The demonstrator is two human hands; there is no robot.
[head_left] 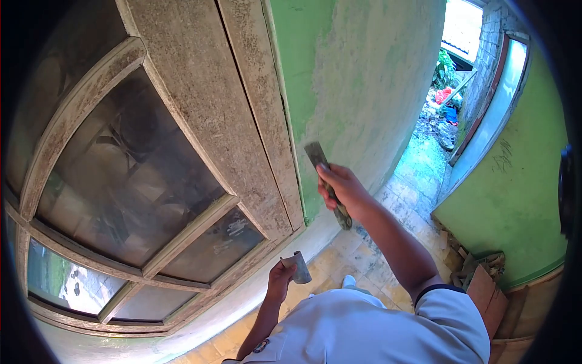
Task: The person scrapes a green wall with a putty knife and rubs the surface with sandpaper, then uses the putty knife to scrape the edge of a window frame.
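Patchy wall (376, 79): I logged right hand (337, 185) gripping blade (315, 153), left hand (279, 281) pinching curved plate (301, 271); surfacing seemed underway, next needed flat blade.

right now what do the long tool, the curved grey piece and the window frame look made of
Long tool: dull, straight and smeared; metal or wood, unclear. Curved grey piece: thin, matt, bent; perhaps plastic or sheet metal. Window frame: probably wood, pale finish worn, brown mottling.

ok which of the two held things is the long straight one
The narrow flat tool in the right hand; the left hand holds a shorter, broader, curved grey sheet.
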